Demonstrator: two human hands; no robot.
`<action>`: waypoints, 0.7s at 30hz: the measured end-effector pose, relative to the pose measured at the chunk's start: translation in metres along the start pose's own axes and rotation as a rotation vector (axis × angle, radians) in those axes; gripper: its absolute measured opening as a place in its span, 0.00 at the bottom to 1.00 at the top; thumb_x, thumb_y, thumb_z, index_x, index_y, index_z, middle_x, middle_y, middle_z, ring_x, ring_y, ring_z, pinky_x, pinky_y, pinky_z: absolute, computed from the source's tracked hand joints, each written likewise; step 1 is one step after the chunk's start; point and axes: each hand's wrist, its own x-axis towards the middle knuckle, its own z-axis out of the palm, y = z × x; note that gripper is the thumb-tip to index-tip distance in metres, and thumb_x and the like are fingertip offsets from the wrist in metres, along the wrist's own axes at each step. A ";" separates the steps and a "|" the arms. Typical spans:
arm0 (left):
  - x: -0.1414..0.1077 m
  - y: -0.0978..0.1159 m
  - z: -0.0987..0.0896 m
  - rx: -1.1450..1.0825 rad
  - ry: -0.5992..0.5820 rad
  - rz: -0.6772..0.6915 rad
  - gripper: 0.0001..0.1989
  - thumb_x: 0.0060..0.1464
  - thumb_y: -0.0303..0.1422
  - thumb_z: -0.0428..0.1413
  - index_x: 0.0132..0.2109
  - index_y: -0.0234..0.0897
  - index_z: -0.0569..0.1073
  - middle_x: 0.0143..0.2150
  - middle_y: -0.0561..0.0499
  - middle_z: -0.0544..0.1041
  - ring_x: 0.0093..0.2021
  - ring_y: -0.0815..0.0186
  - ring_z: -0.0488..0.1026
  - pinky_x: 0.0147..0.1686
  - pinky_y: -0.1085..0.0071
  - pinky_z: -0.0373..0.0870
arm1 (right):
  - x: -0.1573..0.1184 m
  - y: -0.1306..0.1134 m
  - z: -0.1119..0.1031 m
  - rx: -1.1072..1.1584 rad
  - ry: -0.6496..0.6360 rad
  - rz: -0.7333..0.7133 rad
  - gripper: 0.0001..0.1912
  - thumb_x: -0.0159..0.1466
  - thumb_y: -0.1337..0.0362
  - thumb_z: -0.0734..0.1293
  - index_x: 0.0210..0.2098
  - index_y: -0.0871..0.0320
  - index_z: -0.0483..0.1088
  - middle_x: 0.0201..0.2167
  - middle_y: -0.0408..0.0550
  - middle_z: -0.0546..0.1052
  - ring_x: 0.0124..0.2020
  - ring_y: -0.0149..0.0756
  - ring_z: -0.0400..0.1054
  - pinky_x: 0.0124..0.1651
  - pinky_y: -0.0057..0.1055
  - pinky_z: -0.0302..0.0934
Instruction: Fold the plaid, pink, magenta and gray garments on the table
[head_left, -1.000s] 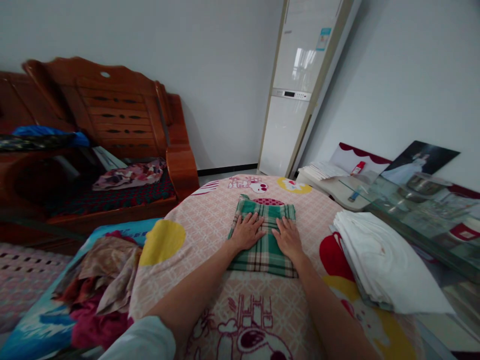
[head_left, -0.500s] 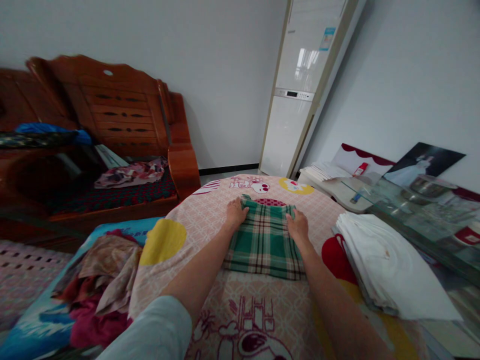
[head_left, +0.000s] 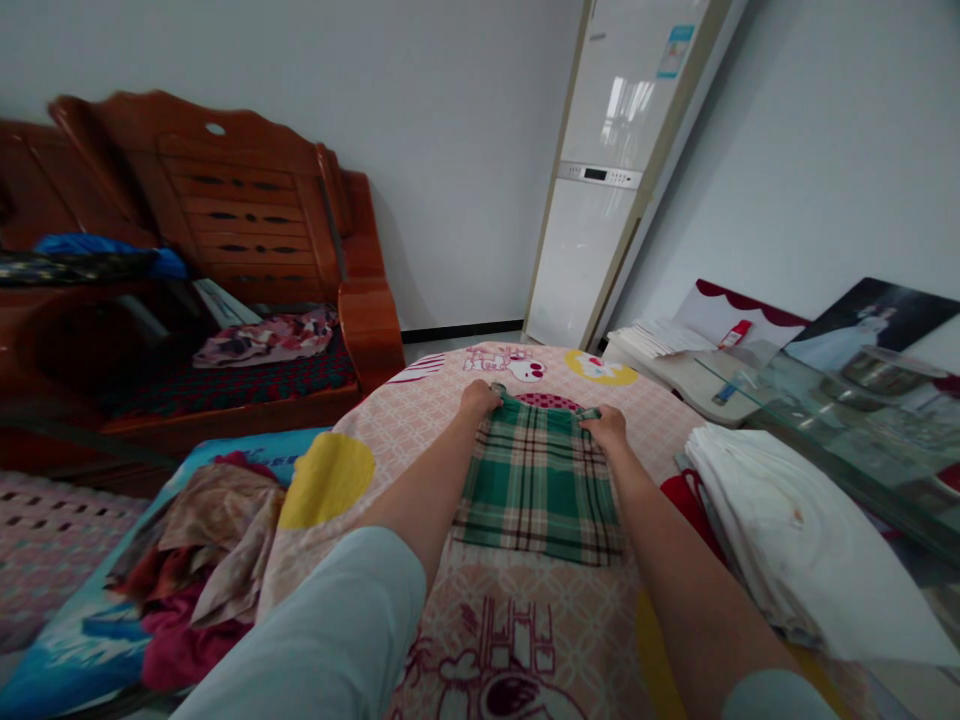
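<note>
A green plaid cloth (head_left: 536, 480) lies spread on the round table's pink patterned cover (head_left: 420, 450). Its far edge is pinched at both corners. My left hand (head_left: 480, 398) is closed on the far left corner, and my right hand (head_left: 606, 427) is closed on the far right corner, where a bit of fabric sticks up from the fingers. The near edge of the cloth rests flat between my forearms.
White folded cloths (head_left: 802, 530) are stacked at the table's right, beside a glass shelf (head_left: 825, 430) with a metal bowl (head_left: 877, 372). Crumpled clothes (head_left: 217, 540) lie at the left. Behind stand a wooden chair (head_left: 247, 220) and a tall white cabinet-like appliance (head_left: 581, 250).
Both hands have closed more tightly on the far corners of the plaid cloth, and the far edge is slightly lifted. The view has shifted a little.
</note>
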 end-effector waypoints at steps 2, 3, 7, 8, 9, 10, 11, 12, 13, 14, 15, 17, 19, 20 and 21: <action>-0.003 0.001 0.001 -0.074 0.004 -0.020 0.08 0.41 0.27 0.62 0.32 0.32 0.75 0.33 0.43 0.79 0.40 0.55 0.77 0.37 0.68 0.69 | -0.001 0.000 -0.003 0.102 0.021 -0.010 0.06 0.46 0.64 0.70 0.24 0.59 0.72 0.27 0.46 0.77 0.33 0.40 0.71 0.33 0.29 0.60; -0.006 0.001 0.002 -0.121 0.010 -0.018 0.06 0.42 0.27 0.60 0.32 0.32 0.74 0.32 0.44 0.79 0.38 0.57 0.77 0.35 0.69 0.69 | -0.002 0.000 -0.005 0.158 0.030 -0.014 0.07 0.46 0.63 0.70 0.25 0.59 0.72 0.26 0.45 0.77 0.32 0.39 0.71 0.32 0.29 0.60; -0.024 0.004 -0.003 -0.308 0.029 0.036 0.05 0.45 0.27 0.57 0.33 0.32 0.72 0.32 0.50 0.78 0.33 0.65 0.75 0.33 0.73 0.69 | -0.015 -0.003 -0.015 0.381 0.041 -0.033 0.12 0.47 0.58 0.69 0.27 0.60 0.73 0.23 0.42 0.76 0.27 0.36 0.70 0.30 0.29 0.61; -0.029 0.005 -0.006 -0.355 0.029 0.055 0.06 0.44 0.27 0.57 0.34 0.32 0.72 0.32 0.51 0.78 0.33 0.66 0.75 0.33 0.73 0.69 | -0.020 -0.005 -0.019 0.426 0.039 -0.040 0.13 0.46 0.57 0.69 0.27 0.61 0.73 0.23 0.43 0.76 0.27 0.36 0.70 0.30 0.29 0.61; -0.035 0.006 -0.011 -0.427 0.021 0.080 0.07 0.43 0.26 0.57 0.34 0.33 0.72 0.32 0.52 0.78 0.33 0.67 0.75 0.34 0.74 0.69 | -0.025 -0.006 -0.024 0.462 0.038 -0.048 0.14 0.46 0.57 0.69 0.27 0.61 0.73 0.24 0.43 0.76 0.27 0.36 0.70 0.30 0.30 0.62; -0.041 0.006 -0.016 -0.526 0.002 0.110 0.08 0.43 0.26 0.57 0.35 0.33 0.72 0.32 0.52 0.78 0.33 0.67 0.75 0.34 0.74 0.70 | -0.030 -0.008 -0.029 0.499 0.035 -0.058 0.14 0.46 0.56 0.70 0.27 0.61 0.74 0.24 0.44 0.77 0.27 0.36 0.70 0.31 0.30 0.62; -0.047 0.006 -0.021 -0.644 -0.030 0.145 0.10 0.41 0.27 0.58 0.36 0.33 0.72 0.32 0.53 0.78 0.33 0.67 0.74 0.34 0.73 0.70 | -0.037 -0.010 -0.035 0.543 0.031 -0.069 0.15 0.45 0.56 0.70 0.27 0.61 0.74 0.24 0.44 0.77 0.28 0.37 0.70 0.31 0.30 0.62; -0.054 0.006 -0.027 -0.768 -0.074 0.184 0.12 0.40 0.27 0.60 0.36 0.33 0.72 0.32 0.53 0.78 0.32 0.67 0.74 0.34 0.73 0.70 | -0.043 -0.011 -0.041 0.591 0.023 -0.081 0.15 0.45 0.56 0.70 0.28 0.61 0.75 0.25 0.44 0.77 0.28 0.37 0.70 0.32 0.30 0.62; -0.063 0.005 -0.033 -0.880 -0.127 0.224 0.13 0.39 0.28 0.61 0.37 0.32 0.73 0.31 0.52 0.78 0.32 0.66 0.74 0.34 0.72 0.70 | -0.051 -0.011 -0.047 0.639 0.012 -0.092 0.15 0.44 0.56 0.71 0.28 0.61 0.76 0.25 0.44 0.77 0.29 0.37 0.70 0.32 0.31 0.62; -0.072 0.004 -0.039 -0.961 -0.184 0.263 0.15 0.38 0.28 0.63 0.37 0.32 0.73 0.31 0.52 0.78 0.32 0.66 0.74 0.34 0.72 0.70 | -0.059 -0.011 -0.053 0.680 -0.003 -0.102 0.15 0.44 0.57 0.71 0.29 0.60 0.76 0.25 0.44 0.78 0.29 0.37 0.70 0.32 0.31 0.62; -0.081 0.002 -0.044 -0.997 -0.238 0.297 0.16 0.37 0.29 0.64 0.38 0.32 0.73 0.31 0.52 0.78 0.32 0.66 0.74 0.35 0.72 0.69 | -0.067 -0.009 -0.058 0.709 -0.026 -0.111 0.15 0.43 0.58 0.71 0.29 0.60 0.77 0.24 0.44 0.78 0.28 0.37 0.70 0.33 0.31 0.62; -0.102 -0.003 -0.052 -0.996 -0.334 0.349 0.16 0.38 0.28 0.65 0.38 0.31 0.74 0.32 0.52 0.78 0.32 0.67 0.74 0.35 0.73 0.69 | -0.085 -0.003 -0.067 0.705 -0.107 -0.139 0.15 0.43 0.60 0.71 0.30 0.59 0.78 0.25 0.44 0.78 0.28 0.37 0.70 0.33 0.31 0.62; -0.122 -0.009 -0.057 -0.933 -0.412 0.375 0.14 0.39 0.26 0.64 0.38 0.31 0.76 0.32 0.52 0.79 0.32 0.68 0.74 0.35 0.74 0.68 | -0.104 0.007 -0.072 0.649 -0.209 -0.182 0.14 0.44 0.62 0.70 0.31 0.58 0.78 0.25 0.44 0.79 0.29 0.37 0.71 0.33 0.30 0.62; -0.132 -0.013 -0.058 -0.877 -0.457 0.382 0.13 0.39 0.26 0.64 0.37 0.31 0.76 0.32 0.52 0.79 0.32 0.68 0.74 0.35 0.74 0.68 | -0.112 0.013 -0.073 0.609 -0.256 -0.209 0.13 0.45 0.63 0.70 0.32 0.57 0.79 0.26 0.44 0.79 0.29 0.38 0.71 0.34 0.31 0.62; -0.141 -0.017 -0.059 -0.805 -0.508 0.390 0.11 0.40 0.26 0.64 0.36 0.31 0.77 0.32 0.52 0.79 0.32 0.68 0.74 0.35 0.74 0.68 | -0.121 0.019 -0.074 0.562 -0.295 -0.238 0.13 0.45 0.64 0.69 0.31 0.57 0.79 0.26 0.44 0.80 0.30 0.38 0.71 0.34 0.31 0.62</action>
